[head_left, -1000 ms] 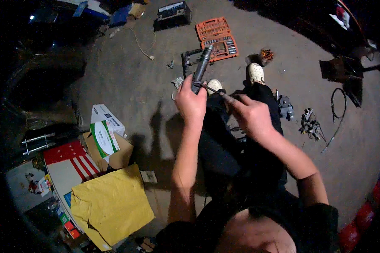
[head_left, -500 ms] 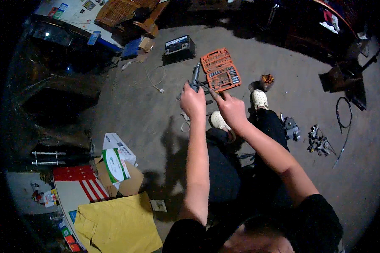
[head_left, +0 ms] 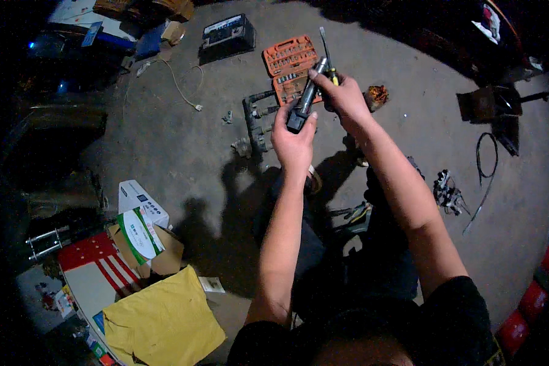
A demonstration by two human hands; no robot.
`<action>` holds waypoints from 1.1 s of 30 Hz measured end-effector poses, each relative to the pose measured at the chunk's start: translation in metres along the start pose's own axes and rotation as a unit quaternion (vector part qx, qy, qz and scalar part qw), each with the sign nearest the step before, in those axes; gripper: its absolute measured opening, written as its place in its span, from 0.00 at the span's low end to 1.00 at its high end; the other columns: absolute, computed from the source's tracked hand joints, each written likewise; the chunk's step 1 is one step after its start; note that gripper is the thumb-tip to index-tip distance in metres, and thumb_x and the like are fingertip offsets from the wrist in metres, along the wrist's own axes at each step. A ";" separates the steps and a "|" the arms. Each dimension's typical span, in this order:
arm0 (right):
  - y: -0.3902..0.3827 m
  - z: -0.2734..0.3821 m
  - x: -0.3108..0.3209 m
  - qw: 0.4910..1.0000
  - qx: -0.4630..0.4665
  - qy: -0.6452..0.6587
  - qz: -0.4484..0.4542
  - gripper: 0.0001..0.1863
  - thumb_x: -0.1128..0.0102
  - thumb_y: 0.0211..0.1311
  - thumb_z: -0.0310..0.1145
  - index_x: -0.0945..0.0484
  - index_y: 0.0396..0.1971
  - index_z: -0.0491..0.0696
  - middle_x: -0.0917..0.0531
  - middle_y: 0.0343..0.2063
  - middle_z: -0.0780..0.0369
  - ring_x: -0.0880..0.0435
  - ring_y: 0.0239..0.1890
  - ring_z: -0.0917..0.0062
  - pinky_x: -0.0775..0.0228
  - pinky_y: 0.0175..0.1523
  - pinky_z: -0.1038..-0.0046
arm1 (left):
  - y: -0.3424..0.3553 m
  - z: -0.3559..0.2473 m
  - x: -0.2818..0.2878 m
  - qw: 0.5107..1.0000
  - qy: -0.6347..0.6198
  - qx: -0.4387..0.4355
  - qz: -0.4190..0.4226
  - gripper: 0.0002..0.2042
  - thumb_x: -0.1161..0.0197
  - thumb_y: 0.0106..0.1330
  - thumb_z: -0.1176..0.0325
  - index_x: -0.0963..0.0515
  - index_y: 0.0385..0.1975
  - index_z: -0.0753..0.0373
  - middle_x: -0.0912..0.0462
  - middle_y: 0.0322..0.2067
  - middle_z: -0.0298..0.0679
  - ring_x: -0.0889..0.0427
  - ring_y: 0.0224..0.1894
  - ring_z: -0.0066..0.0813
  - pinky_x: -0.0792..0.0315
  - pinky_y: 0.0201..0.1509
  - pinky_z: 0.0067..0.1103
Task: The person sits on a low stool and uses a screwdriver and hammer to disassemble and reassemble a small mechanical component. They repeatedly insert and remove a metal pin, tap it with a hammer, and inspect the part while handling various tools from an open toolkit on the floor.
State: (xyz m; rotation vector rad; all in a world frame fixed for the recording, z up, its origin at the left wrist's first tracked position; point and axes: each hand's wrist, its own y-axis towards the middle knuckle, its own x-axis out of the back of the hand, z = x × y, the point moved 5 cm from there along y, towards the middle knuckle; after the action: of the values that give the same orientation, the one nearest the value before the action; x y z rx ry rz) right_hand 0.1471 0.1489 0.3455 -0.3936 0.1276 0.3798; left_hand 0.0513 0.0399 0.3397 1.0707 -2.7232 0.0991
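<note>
Dim concrete floor, cluttered. My left hand wraps tool's black grip; right hand pinches its metal tip. Looks stiff, weighty; hold by grip.

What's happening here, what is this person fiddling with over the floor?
A person holds a dark cylindrical part up in front of them. The left hand grips its lower end, while the right hand pinches its top end along with a thin screwdriver-like tool. Below lies a concrete floor with an open orange socket set, a dark metal frame part, a black cable and cardboard boxes at the left.
</note>
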 end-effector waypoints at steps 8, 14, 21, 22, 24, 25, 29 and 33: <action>0.006 0.001 -0.003 0.998 0.028 0.055 0.005 0.17 0.35 0.51 0.43 0.27 0.29 0.45 0.30 0.16 0.71 0.40 0.15 0.90 0.52 0.19 0.85 | 0.007 0.005 0.001 0.996 -0.058 0.024 0.059 0.13 0.39 0.61 0.65 0.24 0.35 0.70 0.24 0.24 0.31 0.30 0.26 0.15 0.34 0.30 0.14; 0.006 -0.002 -0.010 0.997 0.024 0.064 0.022 0.16 0.35 0.52 0.41 0.27 0.32 0.44 0.29 0.17 0.72 0.39 0.15 0.91 0.52 0.19 0.85 | 0.011 0.006 0.009 0.990 -0.103 0.068 0.070 0.12 0.41 0.62 0.67 0.22 0.37 0.71 0.21 0.27 0.31 0.27 0.27 0.15 0.32 0.33 0.14; 0.004 -0.003 -0.013 0.995 0.023 0.086 0.037 0.16 0.37 0.55 0.41 0.27 0.34 0.45 0.28 0.19 0.71 0.37 0.16 0.90 0.49 0.20 0.85 | 0.019 0.019 0.018 0.982 -0.140 0.122 0.027 0.11 0.40 0.62 0.65 0.22 0.31 0.69 0.22 0.27 0.32 0.27 0.28 0.18 0.33 0.35 0.17; 0.004 -0.003 -0.013 0.994 0.019 0.102 0.043 0.16 0.38 0.55 0.41 0.26 0.34 0.45 0.27 0.19 0.71 0.37 0.17 0.90 0.49 0.21 0.85 | 0.020 0.018 0.020 0.982 -0.132 0.131 0.017 0.12 0.40 0.62 0.64 0.22 0.30 0.69 0.23 0.27 0.32 0.28 0.28 0.18 0.33 0.34 0.17; 0.005 -0.002 -0.014 0.991 0.013 0.124 0.050 0.15 0.39 0.56 0.41 0.26 0.35 0.45 0.26 0.21 0.71 0.35 0.18 0.90 0.47 0.22 0.86 | 0.021 0.020 0.019 0.982 -0.140 0.128 0.020 0.13 0.40 0.63 0.62 0.22 0.29 0.68 0.24 0.26 0.31 0.30 0.27 0.18 0.34 0.33 0.17; 0.004 -0.001 -0.015 0.990 0.012 0.131 0.051 0.15 0.40 0.57 0.41 0.26 0.36 0.45 0.25 0.22 0.70 0.34 0.19 0.90 0.46 0.23 0.86 | 0.022 0.021 0.018 0.981 -0.144 0.127 0.021 0.13 0.40 0.63 0.61 0.23 0.28 0.68 0.24 0.25 0.30 0.31 0.26 0.18 0.35 0.32 0.17; 0.004 -0.005 -0.017 0.986 -0.001 0.135 0.096 0.18 0.37 0.54 0.40 0.26 0.43 0.48 0.20 0.29 0.68 0.25 0.25 0.88 0.34 0.30 0.85 | 0.023 0.020 0.021 0.989 -0.120 0.092 -0.003 0.13 0.41 0.63 0.61 0.23 0.29 0.68 0.24 0.25 0.30 0.30 0.27 0.17 0.35 0.33 0.17; 0.006 -0.006 -0.018 0.982 -0.009 0.122 0.142 0.17 0.39 0.56 0.41 0.27 0.43 0.49 0.21 0.30 0.69 0.26 0.26 0.88 0.34 0.31 0.84 | 0.024 0.016 0.022 0.990 -0.119 0.074 -0.031 0.13 0.43 0.64 0.61 0.23 0.30 0.68 0.23 0.26 0.31 0.30 0.27 0.17 0.35 0.33 0.17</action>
State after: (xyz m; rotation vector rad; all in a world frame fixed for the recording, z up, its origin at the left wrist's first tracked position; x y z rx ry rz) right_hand 0.1280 0.1457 0.3410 -0.4406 0.4234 0.6134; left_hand 0.0161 0.0408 0.3294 1.2828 -2.9294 0.1758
